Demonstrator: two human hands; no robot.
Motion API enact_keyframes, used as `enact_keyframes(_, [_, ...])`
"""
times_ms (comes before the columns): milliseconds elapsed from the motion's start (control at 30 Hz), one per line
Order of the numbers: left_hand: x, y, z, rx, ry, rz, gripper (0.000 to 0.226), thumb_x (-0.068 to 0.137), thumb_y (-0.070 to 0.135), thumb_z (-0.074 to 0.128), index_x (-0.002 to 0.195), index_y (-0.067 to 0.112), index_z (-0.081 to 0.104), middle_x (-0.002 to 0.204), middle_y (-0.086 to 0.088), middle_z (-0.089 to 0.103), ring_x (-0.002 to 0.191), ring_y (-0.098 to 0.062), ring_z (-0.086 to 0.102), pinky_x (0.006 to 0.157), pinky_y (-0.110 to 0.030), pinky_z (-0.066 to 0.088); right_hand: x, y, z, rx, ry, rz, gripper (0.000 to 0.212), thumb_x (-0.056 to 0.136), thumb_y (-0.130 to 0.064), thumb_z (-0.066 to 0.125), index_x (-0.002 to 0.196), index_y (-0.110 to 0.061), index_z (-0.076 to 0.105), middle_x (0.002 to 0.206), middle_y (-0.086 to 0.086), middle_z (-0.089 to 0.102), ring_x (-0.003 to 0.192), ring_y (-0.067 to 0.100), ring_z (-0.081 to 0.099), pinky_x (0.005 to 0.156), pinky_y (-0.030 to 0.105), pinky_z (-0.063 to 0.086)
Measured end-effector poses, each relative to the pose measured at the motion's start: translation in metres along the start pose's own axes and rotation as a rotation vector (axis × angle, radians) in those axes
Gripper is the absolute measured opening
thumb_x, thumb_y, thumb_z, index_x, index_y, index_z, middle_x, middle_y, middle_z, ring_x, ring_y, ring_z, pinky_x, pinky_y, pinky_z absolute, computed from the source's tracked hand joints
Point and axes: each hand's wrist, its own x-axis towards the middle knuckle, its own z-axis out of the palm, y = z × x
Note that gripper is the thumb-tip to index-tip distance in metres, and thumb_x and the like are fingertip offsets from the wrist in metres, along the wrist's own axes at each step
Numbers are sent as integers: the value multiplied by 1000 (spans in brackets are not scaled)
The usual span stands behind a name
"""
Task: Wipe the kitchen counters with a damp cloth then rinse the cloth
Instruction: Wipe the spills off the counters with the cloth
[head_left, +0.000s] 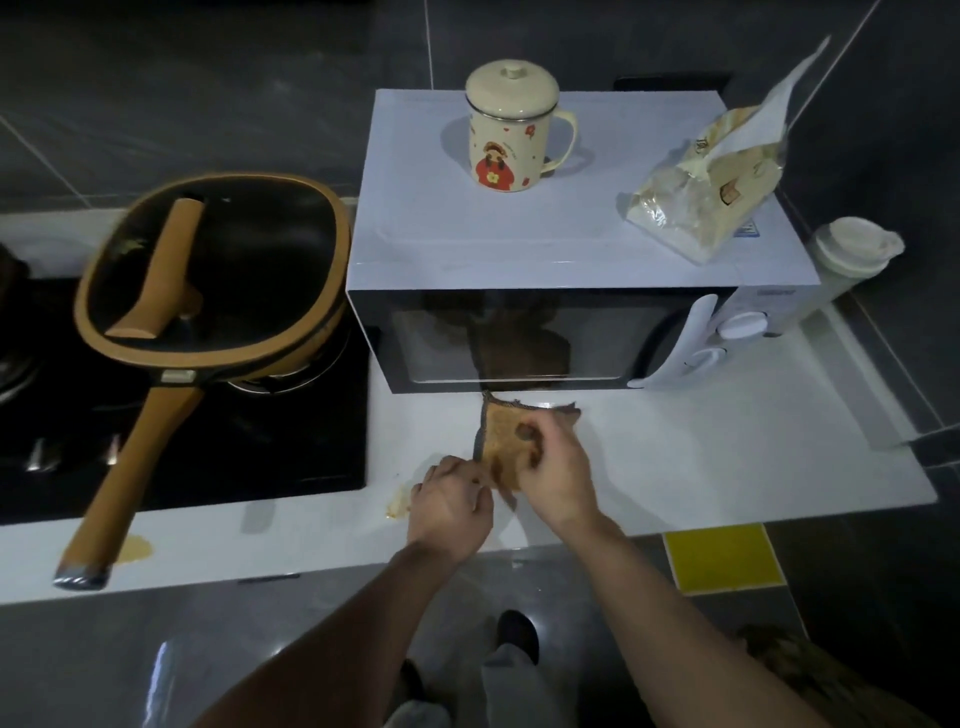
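Note:
A brown cloth (501, 434) with a dark stitched edge is held up just above the white counter (701, 457), in front of the microwave. My right hand (558, 470) grips its right side, with the thumb over the fabric. My left hand (452, 501) pinches the cloth's lower left corner. Yellowish stains lie on the counter: one (397, 506) just left of my left hand, another (135, 548) near the pan handle's end.
A white microwave (545, 270) stands behind the cloth, carrying a lidded enamel mug (511, 124) and a bread bag (711, 197). A lidded pan (208, 275) sits on the black hob (260, 441), its long handle reaching over the counter's front edge. A white jug (852, 260) stands at right.

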Motion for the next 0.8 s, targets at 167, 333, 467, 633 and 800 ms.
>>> enact_keyframes(167, [-6, -33, -22, -17, 79, -73, 25, 86, 20, 59, 110, 20, 69, 114, 1, 63, 107, -22, 59, 92, -37, 48, -14, 0, 25, -163, -240, -117, 40, 85, -24, 63, 124, -22, 58, 117, -4, 64, 106, 14, 57, 90, 27, 48])
enact_keyframes(333, [-13, -68, -45, 15, 178, -131, 23, 84, 13, 62, 105, 16, 71, 110, -4, 64, 104, -27, 59, 91, -43, 49, -9, 31, 15, -268, -6, -143, 29, 86, -12, 59, 113, -21, 67, 109, 1, 66, 98, 23, 58, 87, 38, 52])
enact_keyframes(467, [-27, -95, -61, 121, 230, -184, 24, 82, 12, 66, 106, 16, 71, 110, -4, 64, 103, -27, 58, 87, -41, 48, 20, 36, 22, -390, -142, -215, 43, 91, -19, 56, 134, -19, 56, 143, 3, 49, 130, 24, 42, 109, 34, 37])
enact_keyframes(633, [-48, -126, -75, 258, 166, -204, 29, 85, 18, 66, 114, 17, 67, 119, -6, 60, 113, -28, 54, 92, -43, 45, 7, 41, 44, -436, -222, -116, 44, 99, -29, 46, 142, -18, 47, 157, 2, 30, 148, 23, 17, 117, 29, 16])
enact_keyframes(800, [-61, -138, -76, 278, 84, -163, 35, 88, 21, 62, 124, 18, 62, 132, -5, 56, 124, -26, 48, 102, -43, 40, -35, 49, 59, -294, -123, -78, 27, 98, -18, 54, 121, -15, 68, 141, 1, 53, 140, 19, 37, 113, 34, 35])
